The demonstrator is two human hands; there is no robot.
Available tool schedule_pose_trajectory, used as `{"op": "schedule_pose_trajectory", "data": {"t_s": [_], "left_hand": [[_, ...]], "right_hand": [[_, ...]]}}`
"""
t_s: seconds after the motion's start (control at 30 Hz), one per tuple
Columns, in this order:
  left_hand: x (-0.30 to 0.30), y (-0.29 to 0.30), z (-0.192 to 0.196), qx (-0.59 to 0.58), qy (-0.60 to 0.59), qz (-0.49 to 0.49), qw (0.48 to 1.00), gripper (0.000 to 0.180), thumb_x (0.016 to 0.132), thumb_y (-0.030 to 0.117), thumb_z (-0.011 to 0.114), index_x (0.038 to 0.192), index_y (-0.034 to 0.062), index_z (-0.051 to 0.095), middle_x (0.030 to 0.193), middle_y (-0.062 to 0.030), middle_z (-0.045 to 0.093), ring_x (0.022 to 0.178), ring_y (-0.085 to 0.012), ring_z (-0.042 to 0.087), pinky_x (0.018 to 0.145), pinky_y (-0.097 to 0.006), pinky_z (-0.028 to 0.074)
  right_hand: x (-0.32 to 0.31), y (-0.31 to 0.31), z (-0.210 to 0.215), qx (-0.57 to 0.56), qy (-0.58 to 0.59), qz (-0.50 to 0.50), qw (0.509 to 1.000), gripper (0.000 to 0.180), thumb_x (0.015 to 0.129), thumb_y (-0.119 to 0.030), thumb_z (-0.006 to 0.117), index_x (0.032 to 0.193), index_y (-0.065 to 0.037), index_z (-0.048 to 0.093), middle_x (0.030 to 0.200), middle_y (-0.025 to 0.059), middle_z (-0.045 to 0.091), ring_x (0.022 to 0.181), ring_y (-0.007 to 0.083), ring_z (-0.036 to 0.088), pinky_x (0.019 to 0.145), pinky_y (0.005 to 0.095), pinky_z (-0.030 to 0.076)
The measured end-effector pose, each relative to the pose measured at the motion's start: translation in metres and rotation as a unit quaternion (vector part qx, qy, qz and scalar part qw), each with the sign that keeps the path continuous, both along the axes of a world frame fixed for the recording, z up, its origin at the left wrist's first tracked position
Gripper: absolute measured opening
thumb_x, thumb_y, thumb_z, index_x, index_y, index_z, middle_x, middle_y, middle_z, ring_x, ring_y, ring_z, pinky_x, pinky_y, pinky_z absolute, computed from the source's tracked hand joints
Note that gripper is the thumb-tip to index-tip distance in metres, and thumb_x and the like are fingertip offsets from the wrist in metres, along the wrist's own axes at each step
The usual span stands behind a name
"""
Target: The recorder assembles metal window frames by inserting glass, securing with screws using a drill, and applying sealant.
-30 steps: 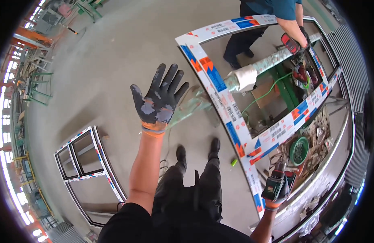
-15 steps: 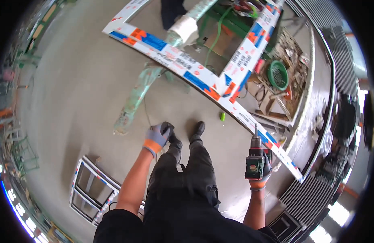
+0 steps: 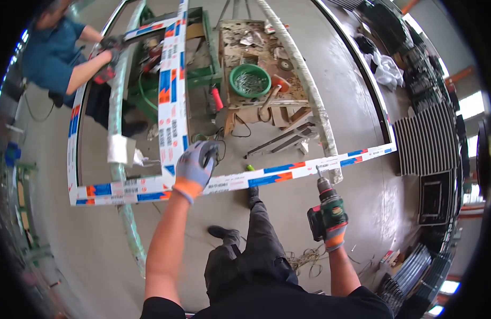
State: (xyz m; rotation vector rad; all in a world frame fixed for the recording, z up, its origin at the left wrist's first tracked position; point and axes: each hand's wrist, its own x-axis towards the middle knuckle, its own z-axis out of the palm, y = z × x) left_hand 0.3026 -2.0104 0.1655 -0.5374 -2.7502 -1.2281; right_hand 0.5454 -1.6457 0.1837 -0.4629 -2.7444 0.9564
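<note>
Left hand [image 3: 196, 164], gloved grey-and-orange, has moved from near the dark boots [image 3: 224, 232] to the white, blue-and-orange-striped rectangular frame [image 3: 280, 175].
Its fingers half curl; whether they grip I cannot tell. Right hand [image 3: 335, 236] wraps a green-and-black cordless drill [image 3: 330, 210], bit pointing toward the frame's near rail. Beyond, between both hands, a round green bowl [image 3: 250, 95] sits on the littered surface [image 3: 231, 41].

The floor [image 3: 373, 207] is smooth and grey, with bright reflections at right. The bench [image 3: 297, 99] has a worn, littered top. A green stand [image 3: 213, 59] stands just left of it. Ribbed stacks [image 3: 429, 141] line the right side, near bright windows [image 3: 470, 105] and reddish beams [image 3: 464, 74].
</note>
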Motion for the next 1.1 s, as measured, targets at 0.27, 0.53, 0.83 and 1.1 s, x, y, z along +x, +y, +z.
{"op": "schedule_pose_trajectory", "data": {"t_s": [0.27, 0.53, 0.83, 1.1], "left_hand": [[-0.203, 0.139, -0.093, -0.185, -0.156, -0.008, 0.970, 0.027, 0.085, 0.027, 0.065, 0.109, 0.0144, 0.066, 0.109, -0.0120, 0.068, 0.102, -0.0339, 0.064, 0.089, -0.045, 0.051], [-0.364, 0.250, -0.219, -0.351, -0.158, -0.006, 0.923, 0.033, 0.085, 0.034, 0.064, 0.109, 0.0123, 0.068, 0.110, -0.0147, 0.069, 0.105, -0.0312, 0.065, 0.093, -0.042, 0.050], [-0.417, 0.304, -0.300, -0.449, -0.083, -0.038, 0.889, 0.041, 0.089, 0.040, 0.059, 0.117, 0.0103, 0.063, 0.117, -0.0133, 0.067, 0.112, -0.0275, 0.062, 0.098, -0.042, 0.047], [-0.430, 0.324, -0.324, -0.517, -0.089, -0.110, 0.844, 0.035, 0.100, 0.022, 0.034, 0.122, 0.0106, 0.060, 0.130, -0.0107, 0.062, 0.120, -0.0283, 0.057, 0.103, -0.041, 0.043]], "right_hand": [[-0.081, 0.098, -0.016, -0.168, 0.053, -0.141, 0.974, 0.012, 0.068, -0.003, 0.067, 0.075, -0.009, 0.059, 0.069, 0.0032, 0.057, 0.061, 0.0180, 0.057, 0.054, 0.0338, 0.043], [-0.177, 0.151, -0.033, 0.069, 0.032, 0.067, 0.995, 0.015, 0.063, -0.008, 0.070, 0.071, -0.012, 0.059, 0.069, 0.0016, 0.055, 0.064, 0.0229, 0.057, 0.058, 0.0345, 0.044], [-0.157, 0.170, -0.064, 0.171, -0.119, 0.104, 0.972, 0.039, 0.057, -0.020, 0.071, 0.095, -0.014, 0.071, 0.086, 0.0000, 0.066, 0.071, 0.0236, 0.061, 0.064, 0.0377, 0.046], [-0.163, 0.173, -0.057, 0.126, -0.159, 0.130, 0.970, 0.047, 0.059, -0.020, 0.075, 0.104, -0.011, 0.072, 0.089, 0.0010, 0.067, 0.077, 0.0240, 0.063, 0.069, 0.0364, 0.047]]}}
